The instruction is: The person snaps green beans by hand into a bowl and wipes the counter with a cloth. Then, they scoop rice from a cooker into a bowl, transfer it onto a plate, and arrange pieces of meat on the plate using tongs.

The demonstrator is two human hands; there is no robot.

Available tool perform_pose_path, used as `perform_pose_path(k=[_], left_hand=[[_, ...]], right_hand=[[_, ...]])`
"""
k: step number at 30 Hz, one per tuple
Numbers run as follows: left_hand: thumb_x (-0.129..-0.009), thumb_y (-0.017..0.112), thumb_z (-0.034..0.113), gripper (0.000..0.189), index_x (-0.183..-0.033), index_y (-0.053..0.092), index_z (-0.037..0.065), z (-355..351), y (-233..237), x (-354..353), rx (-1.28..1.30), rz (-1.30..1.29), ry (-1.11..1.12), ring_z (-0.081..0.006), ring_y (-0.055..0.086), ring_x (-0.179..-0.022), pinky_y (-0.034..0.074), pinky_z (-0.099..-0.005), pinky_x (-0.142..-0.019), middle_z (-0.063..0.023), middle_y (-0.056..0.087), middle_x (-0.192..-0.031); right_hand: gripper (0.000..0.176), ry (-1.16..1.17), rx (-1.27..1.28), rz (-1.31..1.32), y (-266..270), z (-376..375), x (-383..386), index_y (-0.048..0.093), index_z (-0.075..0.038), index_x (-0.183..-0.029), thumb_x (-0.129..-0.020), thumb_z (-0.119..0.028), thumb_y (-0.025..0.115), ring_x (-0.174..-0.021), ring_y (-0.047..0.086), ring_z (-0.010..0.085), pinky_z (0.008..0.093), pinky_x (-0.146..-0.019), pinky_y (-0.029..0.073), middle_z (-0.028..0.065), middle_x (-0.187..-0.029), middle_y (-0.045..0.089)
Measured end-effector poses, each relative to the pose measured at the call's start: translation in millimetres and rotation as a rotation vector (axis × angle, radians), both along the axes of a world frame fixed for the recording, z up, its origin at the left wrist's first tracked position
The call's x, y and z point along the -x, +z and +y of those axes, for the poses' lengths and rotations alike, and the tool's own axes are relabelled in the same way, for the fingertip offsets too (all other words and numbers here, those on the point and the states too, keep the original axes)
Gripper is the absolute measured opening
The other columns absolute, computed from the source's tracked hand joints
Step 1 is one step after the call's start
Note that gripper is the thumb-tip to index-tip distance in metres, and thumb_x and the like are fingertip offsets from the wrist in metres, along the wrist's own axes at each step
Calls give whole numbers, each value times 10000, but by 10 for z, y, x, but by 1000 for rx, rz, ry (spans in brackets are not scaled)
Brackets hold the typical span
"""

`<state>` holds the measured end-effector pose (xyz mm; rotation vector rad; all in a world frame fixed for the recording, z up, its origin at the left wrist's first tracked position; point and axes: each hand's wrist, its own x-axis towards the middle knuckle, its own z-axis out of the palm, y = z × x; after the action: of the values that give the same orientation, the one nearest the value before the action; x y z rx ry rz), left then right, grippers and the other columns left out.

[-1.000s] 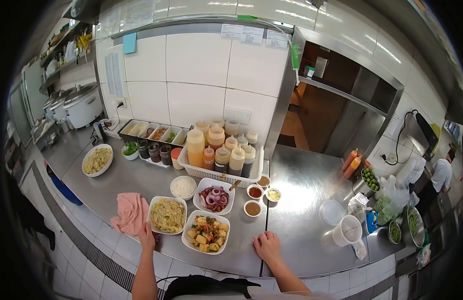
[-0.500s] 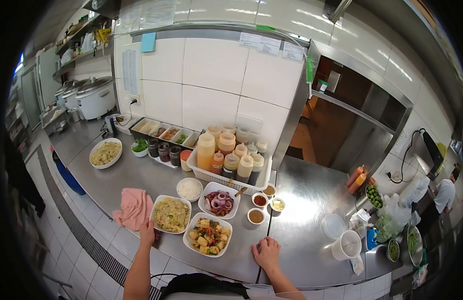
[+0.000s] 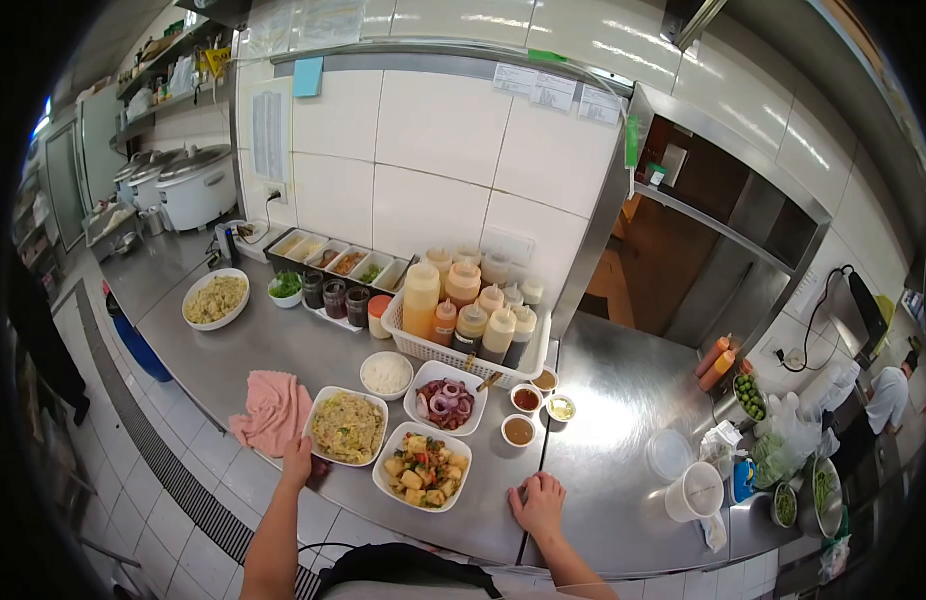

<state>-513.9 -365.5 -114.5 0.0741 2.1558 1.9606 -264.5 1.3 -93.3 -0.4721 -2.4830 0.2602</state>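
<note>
By the cloth, the left hand's grip cannot be told. Near the counter's front edge, the right hand is rested half-open

Left grip and right grip rest well apart.

Towel left of bowl, onions right; bottles in basket behind.

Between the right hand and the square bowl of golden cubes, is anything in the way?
Nothing: in the head view, the stretch between the right hand and the square bowl of golden cubes is bare steel counter.
</note>
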Motion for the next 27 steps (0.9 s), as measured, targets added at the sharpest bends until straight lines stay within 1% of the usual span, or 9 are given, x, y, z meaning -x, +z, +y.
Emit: perform_pose_path(k=[5,12,15,16,17,18,21,23,27], left_hand=[[-890,323,161,272,-936,497,-43,-3,106,-135,-155,-74,107,-207,572,-431,486,-297,-371,-146,578,-625],[-889,342,160,255,-929,500,-36,-98,247,142,-246,-62,251,-206,577,-441,489,-289,-387,-146,592,-666],[-896,348,170,262,-928,496,-44,67,548,303,-223,-55,297,-193,586,-471,490,-274,-406,-143,599,-689],[-897,352,165,257,-930,495,-46,155,588,391,-212,39,339,-186,590,-488,490,-264,-415,-138,600,-689],[-898,356,160,251,-932,494,-47,222,578,473,-202,134,380,-179,595,-505,490,-253,-424,-134,601,-689],[-898,356,160,251,-932,494,-47,270,491,593,-203,133,380,-179,595,-505,490,-253,-424,-134,601,-689],[-897,366,144,234,-949,486,-50,462,256,995,-267,76,442,-173,603,-534,491,-242,-436,-130,603,-723],[-896,362,124,217,-989,471,-39,594,218,1105,-372,-15,553,-175,602,-532,486,-237,-431,-125,602,-754],[-903,348,130,228,-1040,446,-23,749,73,1227,-465,-33,578,-178,606,-547,485,-231,-439,-136,596,-795]], right_hand=[[246,9,1,7,6,-3,9,525,-93,-782,-689,-275,663,-918,465,277,399,-798,329,109,-935,509],[249,-6,12,-31,38,-10,7,536,-86,-781,-687,-279,662,-916,468,279,398,-809,330,103,-937,511],[254,-8,10,-35,51,-15,22,547,-80,-780,-687,-288,659,-916,471,278,397,-817,331,100,-940,514],[254,-7,10,-35,47,-16,19,548,-79,-781,-688,-288,658,-916,471,278,397,-820,331,102,-942,515],[254,-6,9,-36,41,-16,15,548,-79,-781,-688,-288,658,-916,471,278,397,-820,331,102,-942,515],[254,-9,8,-39,36,-14,13,549,-79,-783,-689,-289,656,-917,471,279,397,-820,331,102,-941,515],[253,-10,1,-39,42,-17,20,538,-83,-787,-690,-283,656,-913,469,281,399,-812,329,106,-941,512],[253,-7,-1,-43,39,-14,10,525,-87,-789,-689,-277,658,-909,468,282,400,-803,328,109,-943,510],[256,-10,-3,-45,21,-16,11,523,-87,-799,-690,-276,658,-908,469,282,400,-803,328,112,-944,512]])
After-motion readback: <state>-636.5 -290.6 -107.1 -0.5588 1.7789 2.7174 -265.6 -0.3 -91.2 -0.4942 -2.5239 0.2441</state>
